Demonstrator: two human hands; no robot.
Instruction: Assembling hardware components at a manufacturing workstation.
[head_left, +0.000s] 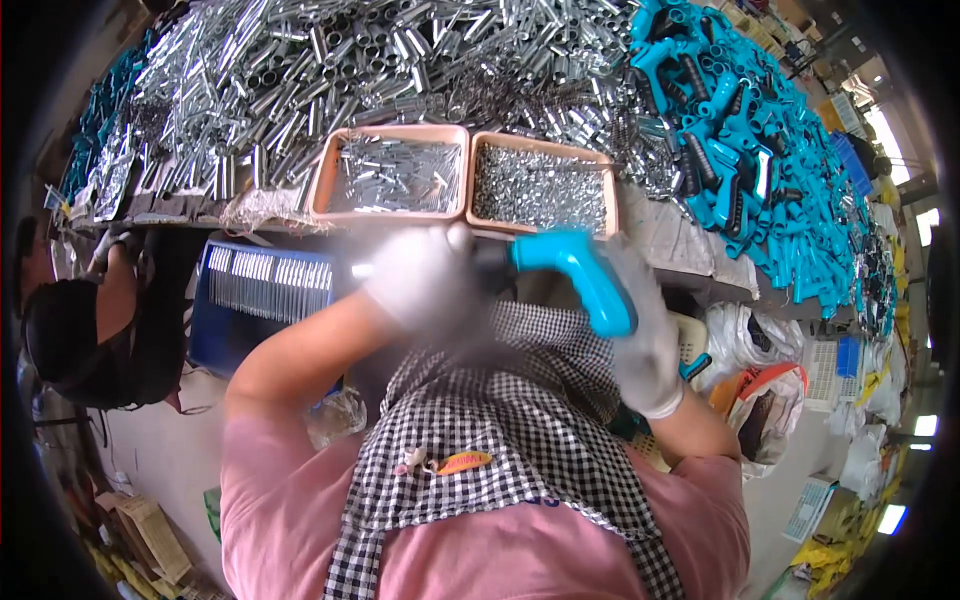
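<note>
Both gloved hands close on a teal handle above the bench: right hand grips its stiff, light-looking grip, left hand (blurred) clasps the metal front end.

Two trays sit side by side behind the handle.

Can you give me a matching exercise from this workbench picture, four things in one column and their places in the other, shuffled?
Things:
1. turquoise handle
2. left tray
3. right tray
4. blue rack

Places:
A. below the bench edge, on the person's left
B. gripped between both gloved hands
C. on the bench, holding tiny metal bits
D. on the bench, holding slim metal pins

Pairs: 1-B, 2-D, 3-C, 4-A. The left hand and right hand wear white gloves.
</note>
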